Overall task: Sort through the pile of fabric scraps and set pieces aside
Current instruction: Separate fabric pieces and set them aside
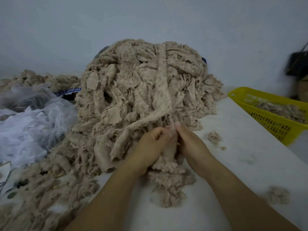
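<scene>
Strip [164, 84] end hidden, pile [130, 77] edges blurred, basket [260, 117] cropped

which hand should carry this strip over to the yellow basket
Right, likely. The right hand pinches the strip, and the basket lies on its side; the left hand would have to cross over.

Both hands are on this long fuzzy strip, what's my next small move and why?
Probably draw the strip toward you: left hand and right hand both pinch its near end, yet the rest lies draped over the pile, so it isn't free.
</scene>
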The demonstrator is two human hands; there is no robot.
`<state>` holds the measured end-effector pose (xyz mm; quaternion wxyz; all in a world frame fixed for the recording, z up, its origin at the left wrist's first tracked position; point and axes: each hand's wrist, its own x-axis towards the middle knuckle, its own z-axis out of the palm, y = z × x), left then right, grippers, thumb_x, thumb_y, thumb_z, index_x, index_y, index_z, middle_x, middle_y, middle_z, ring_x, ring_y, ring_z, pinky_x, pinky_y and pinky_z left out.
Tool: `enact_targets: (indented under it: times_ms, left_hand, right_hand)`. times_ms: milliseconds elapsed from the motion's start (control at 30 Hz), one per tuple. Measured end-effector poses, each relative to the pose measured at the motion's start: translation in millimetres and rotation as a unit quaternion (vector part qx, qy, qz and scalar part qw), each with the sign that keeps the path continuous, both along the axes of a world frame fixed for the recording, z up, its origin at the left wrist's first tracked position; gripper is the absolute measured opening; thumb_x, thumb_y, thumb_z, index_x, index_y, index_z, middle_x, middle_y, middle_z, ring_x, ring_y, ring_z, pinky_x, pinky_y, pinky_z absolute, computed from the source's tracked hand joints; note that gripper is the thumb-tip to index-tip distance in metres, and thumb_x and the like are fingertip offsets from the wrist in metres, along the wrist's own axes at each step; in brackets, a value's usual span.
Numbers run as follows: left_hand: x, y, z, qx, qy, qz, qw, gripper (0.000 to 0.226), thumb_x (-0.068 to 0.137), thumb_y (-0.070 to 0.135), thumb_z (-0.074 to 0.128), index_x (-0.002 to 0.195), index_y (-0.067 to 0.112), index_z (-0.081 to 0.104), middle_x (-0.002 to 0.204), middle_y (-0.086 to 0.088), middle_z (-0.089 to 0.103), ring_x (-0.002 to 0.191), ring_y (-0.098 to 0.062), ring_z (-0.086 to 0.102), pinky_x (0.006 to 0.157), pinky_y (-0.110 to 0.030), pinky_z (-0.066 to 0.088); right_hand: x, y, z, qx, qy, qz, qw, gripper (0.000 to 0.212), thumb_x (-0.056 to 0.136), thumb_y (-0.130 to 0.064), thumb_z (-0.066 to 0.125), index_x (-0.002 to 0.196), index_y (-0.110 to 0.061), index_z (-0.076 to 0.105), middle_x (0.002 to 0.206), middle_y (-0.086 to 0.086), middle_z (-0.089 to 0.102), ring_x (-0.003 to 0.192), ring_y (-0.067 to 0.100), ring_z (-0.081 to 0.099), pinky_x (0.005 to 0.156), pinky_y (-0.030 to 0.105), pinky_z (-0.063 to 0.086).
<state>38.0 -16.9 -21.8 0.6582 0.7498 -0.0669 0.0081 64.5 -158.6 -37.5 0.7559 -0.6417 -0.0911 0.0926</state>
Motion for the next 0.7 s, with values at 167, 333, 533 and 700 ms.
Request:
enact_targets:
  times_ms: [167, 333, 533, 700]
  left_hand:
    - [-1.7, -3.6, -2.0, 0.044, -0.036, -0.030, 0.998, 0.020, 0.100, 0.025, 0.059, 0.081, 0.019, 0.063, 0.077, 0.020, 0.064, 0.071, 0.001, 0.060, 0.065, -0.016, 0.047]
    - [-0.2, 5.6, 1.6, -0.069, -0.012, 0.046, 0.996, 0.030, 0.101, 0.030, 0.056, 0.071, 0.034, 0.062, 0.074, 0.001, 0.058, 0.068, -0.016, 0.053, 0.062, -0.030, 0.045]
    - [5.4, 22.3, 13.4, -0.400, 0.039, 0.141, 0.905, 0.009, 0.100, 0.021, 0.055, 0.098, 0.016, 0.063, 0.084, -0.002, 0.077, 0.074, -0.017, 0.074, 0.058, -0.031, 0.060]
    - [3.7, 26.0, 14.0, -0.421, 0.053, 0.119, 0.897, 0.021, 0.098, 0.021, 0.057, 0.116, 0.010, 0.062, 0.098, -0.009, 0.076, 0.084, -0.022, 0.074, 0.061, -0.034, 0.061]
  right_hand:
    - [2.7, -1.7, -0.3, -0.060, -0.013, -0.101, 0.993, 0.035, 0.103, -0.037, 0.047, 0.079, -0.027, 0.070, 0.082, 0.001, 0.072, 0.081, 0.017, 0.066, 0.076, 0.036, 0.054]
    - [13.4, -18.6, 2.7, -0.010, 0.023, -0.209, 0.978, 0.037, 0.106, -0.038, 0.040, 0.073, -0.023, 0.048, 0.048, -0.010, 0.035, 0.047, 0.010, 0.028, 0.049, 0.027, 0.027]
    - [10.4, -19.1, 7.8, 0.063, 0.039, -0.261, 0.962, 0.037, 0.107, -0.037, 0.036, 0.076, -0.019, 0.041, 0.044, -0.012, 0.032, 0.042, 0.007, 0.027, 0.048, 0.025, 0.028]
    - [7.6, -22.4, 13.4, 0.089, 0.069, -0.223, 0.968, 0.052, 0.098, -0.057, 0.044, 0.072, -0.014, 0.058, 0.050, -0.007, 0.052, 0.043, 0.009, 0.045, 0.054, 0.028, 0.043]
